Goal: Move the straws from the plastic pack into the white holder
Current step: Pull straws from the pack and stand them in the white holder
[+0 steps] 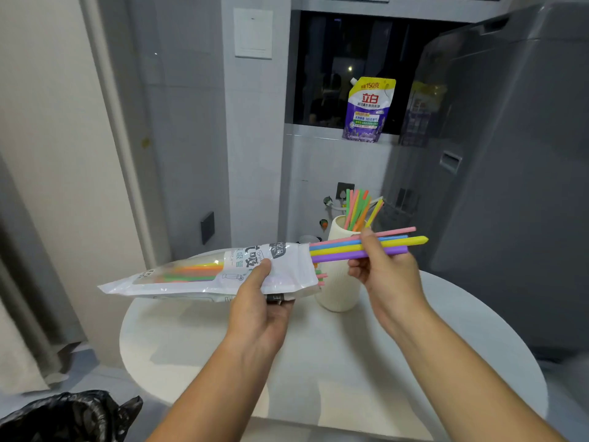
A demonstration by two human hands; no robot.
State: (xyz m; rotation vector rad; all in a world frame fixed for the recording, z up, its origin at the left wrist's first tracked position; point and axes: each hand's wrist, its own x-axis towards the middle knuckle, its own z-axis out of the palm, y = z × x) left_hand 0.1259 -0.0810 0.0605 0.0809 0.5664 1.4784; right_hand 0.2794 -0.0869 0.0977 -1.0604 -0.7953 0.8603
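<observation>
Four long coloured plastic straws (pink, blue, yellow, purple): partly out of the pack mouth, lying near-horizontal, far ends pointing right

Right hand: fingers and thumb closed round that bundle near its middle

Left hand: grasping the white-and-clear plastic straw pack from below, thumb on top, open end to the right, held above the round white table

More orange, green and yellow straws visible through the pack's clear window; a few pink/green tips poke out at the mouth

White ribbed cylindrical holder: upright on the table, just behind the pack mouth, holds a fan of green, pink, orange and yellow straws leaning in it

Around: purple detergent pouch on the window ledge, grey washing machine right, black bin bag bottom left
</observation>
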